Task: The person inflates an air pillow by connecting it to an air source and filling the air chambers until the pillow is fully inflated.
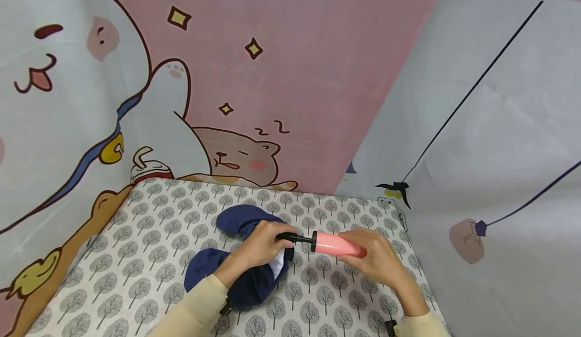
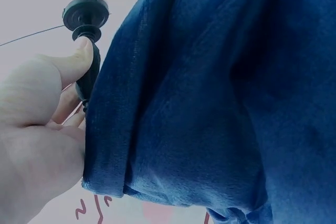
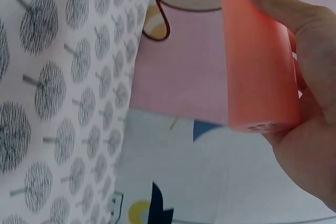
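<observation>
A hand air pump (image 1: 333,244) with a pink barrel and a black tapered end spans the space between both hands, lying nearly level in the head view. My left hand (image 1: 263,241) pinches the black end, its thumb lying along the narrow part (image 2: 90,72) in the left wrist view. My right hand (image 1: 372,256) grips the pink barrel (image 3: 262,61) near its far end, where small holes show. Under and beside my left hand lies a curved navy blue fabric cushion (image 1: 247,218), shaped like a neck pillow. Its white patch (image 1: 277,265) shows below my left fingers.
The table is covered by a white cloth (image 1: 150,238) with grey tree prints. Behind it hangs a pink fabric backdrop (image 1: 317,74) with cartoon animals, and a pale curtain (image 1: 499,125) closes the right side.
</observation>
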Motion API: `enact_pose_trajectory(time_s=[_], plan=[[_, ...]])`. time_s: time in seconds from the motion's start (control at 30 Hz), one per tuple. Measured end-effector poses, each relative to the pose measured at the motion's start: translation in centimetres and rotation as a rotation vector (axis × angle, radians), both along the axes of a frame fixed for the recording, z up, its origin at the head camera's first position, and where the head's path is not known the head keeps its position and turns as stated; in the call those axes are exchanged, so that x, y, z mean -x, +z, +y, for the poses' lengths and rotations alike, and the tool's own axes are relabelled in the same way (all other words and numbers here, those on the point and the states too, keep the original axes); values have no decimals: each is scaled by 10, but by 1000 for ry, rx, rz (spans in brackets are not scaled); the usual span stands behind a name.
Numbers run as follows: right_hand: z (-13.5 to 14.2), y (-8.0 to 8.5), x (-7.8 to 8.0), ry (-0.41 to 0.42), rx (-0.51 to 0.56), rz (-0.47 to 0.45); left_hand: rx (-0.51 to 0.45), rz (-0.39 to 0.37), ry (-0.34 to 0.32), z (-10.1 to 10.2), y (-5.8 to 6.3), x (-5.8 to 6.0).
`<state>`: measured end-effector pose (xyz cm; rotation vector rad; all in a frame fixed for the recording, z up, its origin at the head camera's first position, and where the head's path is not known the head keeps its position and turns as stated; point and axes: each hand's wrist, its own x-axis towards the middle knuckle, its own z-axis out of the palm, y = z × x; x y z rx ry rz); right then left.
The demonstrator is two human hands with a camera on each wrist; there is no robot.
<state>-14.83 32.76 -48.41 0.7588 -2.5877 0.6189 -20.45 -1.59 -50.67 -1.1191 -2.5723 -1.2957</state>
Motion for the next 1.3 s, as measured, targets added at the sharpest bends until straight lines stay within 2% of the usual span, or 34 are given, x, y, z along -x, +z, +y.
enact_pose_trajectory(time_s=[0.17, 0.33, 0.53, 0.67, 0.77, 0.93, 1.13, 1.3], plan=[[20, 5, -6, -13, -5, -12, -1, -11, -8, 1, 1, -1], [44, 10, -11, -9, -13, 33, -3, -30, 2, -2, 1, -2], [71, 13, -20, -86, 6, 34, 4, 32, 45, -7, 0, 0], [75, 11, -21, -123, 19, 15, 3, 68, 74, -8, -1, -2], [68, 6, -18, -122, 23, 19, 5, 67, 70, -5, -1, -5], [38, -1, -9, -39, 44, 25, 2, 38, 9, 4, -1, -9], [2, -8, -4, -30, 86, 29, -27, 98, 38, 7, -5, -9], [-18, -12, -1, -33, 91, 89, -77, 186, 9, 6, -17, -3]])
